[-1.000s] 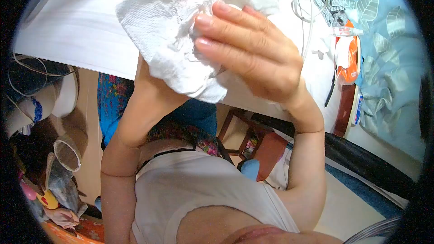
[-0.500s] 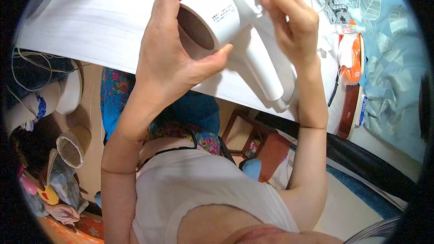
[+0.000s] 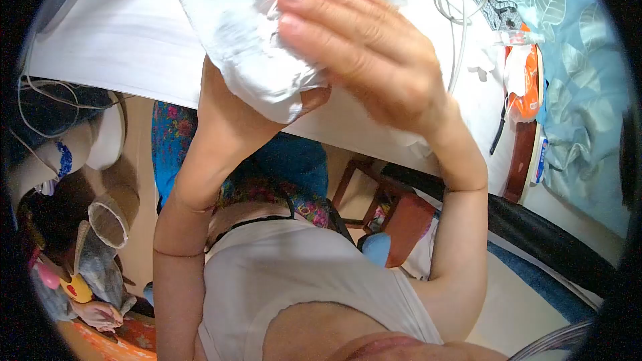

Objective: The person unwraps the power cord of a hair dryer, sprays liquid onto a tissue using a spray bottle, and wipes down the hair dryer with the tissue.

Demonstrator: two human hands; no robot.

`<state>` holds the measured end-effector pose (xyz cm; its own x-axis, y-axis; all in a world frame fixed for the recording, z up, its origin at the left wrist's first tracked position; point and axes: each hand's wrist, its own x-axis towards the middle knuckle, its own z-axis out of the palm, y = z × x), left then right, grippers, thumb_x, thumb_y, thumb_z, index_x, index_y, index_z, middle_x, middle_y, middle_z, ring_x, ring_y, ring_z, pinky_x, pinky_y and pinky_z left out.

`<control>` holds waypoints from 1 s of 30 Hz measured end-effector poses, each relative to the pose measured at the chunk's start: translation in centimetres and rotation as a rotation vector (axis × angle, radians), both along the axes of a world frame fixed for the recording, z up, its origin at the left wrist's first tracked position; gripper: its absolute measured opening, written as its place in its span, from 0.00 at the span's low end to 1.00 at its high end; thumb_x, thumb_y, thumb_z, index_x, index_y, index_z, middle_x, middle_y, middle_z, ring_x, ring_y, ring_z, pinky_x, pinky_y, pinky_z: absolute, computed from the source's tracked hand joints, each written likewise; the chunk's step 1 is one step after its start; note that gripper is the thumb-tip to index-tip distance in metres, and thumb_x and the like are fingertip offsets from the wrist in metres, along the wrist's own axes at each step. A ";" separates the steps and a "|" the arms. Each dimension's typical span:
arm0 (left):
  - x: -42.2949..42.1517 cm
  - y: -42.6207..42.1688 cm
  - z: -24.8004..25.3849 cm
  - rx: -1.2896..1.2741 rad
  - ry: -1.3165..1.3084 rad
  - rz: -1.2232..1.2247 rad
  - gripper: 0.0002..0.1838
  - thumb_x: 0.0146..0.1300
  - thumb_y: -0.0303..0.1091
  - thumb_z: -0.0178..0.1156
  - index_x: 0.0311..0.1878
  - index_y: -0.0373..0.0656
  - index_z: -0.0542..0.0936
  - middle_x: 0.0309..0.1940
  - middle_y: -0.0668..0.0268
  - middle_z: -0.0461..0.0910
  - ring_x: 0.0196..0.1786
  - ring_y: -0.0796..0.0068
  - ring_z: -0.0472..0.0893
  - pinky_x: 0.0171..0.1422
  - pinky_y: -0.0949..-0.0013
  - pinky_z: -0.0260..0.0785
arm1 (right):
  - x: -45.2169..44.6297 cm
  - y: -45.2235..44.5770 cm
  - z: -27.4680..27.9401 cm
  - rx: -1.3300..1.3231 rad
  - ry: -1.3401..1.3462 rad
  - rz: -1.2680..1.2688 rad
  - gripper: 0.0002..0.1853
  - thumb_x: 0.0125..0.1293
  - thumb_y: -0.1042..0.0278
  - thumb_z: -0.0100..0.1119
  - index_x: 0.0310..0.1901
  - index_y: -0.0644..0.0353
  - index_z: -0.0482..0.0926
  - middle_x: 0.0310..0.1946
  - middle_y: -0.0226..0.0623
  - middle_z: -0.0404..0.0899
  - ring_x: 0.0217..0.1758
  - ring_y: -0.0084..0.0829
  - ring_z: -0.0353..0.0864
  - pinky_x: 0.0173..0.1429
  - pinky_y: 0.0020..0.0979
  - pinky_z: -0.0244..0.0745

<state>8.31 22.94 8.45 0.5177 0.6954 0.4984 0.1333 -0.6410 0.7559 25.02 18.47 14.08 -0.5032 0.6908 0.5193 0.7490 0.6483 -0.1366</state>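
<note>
A crumpled white paper tissue (image 3: 247,47) is spread over the front of what my left hand (image 3: 314,97) holds. Only the thumb shows at the tissue's lower edge; the other fingers are hidden behind it. The white hair dryer seen in that hand half a second ago is covered now, its handle not clearly visible. My right hand (image 3: 368,53) lies over the tissue's right side, fingers stretched out, fingertips against the crumpled middle. It is slightly blurred.
Both hands are above a white table (image 3: 114,47). At its right side are a coiled pale cable (image 3: 461,0), an orange-and-white packet (image 3: 523,83) and a clear bottle (image 3: 511,38). Light blue leaf-patterned fabric (image 3: 568,47) lies beyond. Left of the table hang loose cables (image 3: 40,127).
Half a second ago the hair dryer was in plain view, with the right hand pinching the tissue at its far side. The tissue now covers it, and the right hand has come left, fingers straightened.
</note>
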 end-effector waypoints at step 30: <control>0.9 0.3 0.5 -0.285 -0.159 0.047 0.37 0.37 0.35 0.71 0.53 0.39 0.66 0.46 0.57 0.70 0.47 0.58 0.74 0.51 0.64 0.68 | 1.9 0.2 0.6 -0.163 -0.063 -0.161 0.20 0.67 0.62 0.47 0.54 0.68 0.72 0.54 0.55 0.71 0.61 0.51 0.69 0.61 0.41 0.65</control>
<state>9.24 23.28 8.96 0.4135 0.8396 0.3522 0.0236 -0.3965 0.9177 26.88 18.70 14.71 -0.4073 0.8371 0.3652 0.8514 0.4927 -0.1800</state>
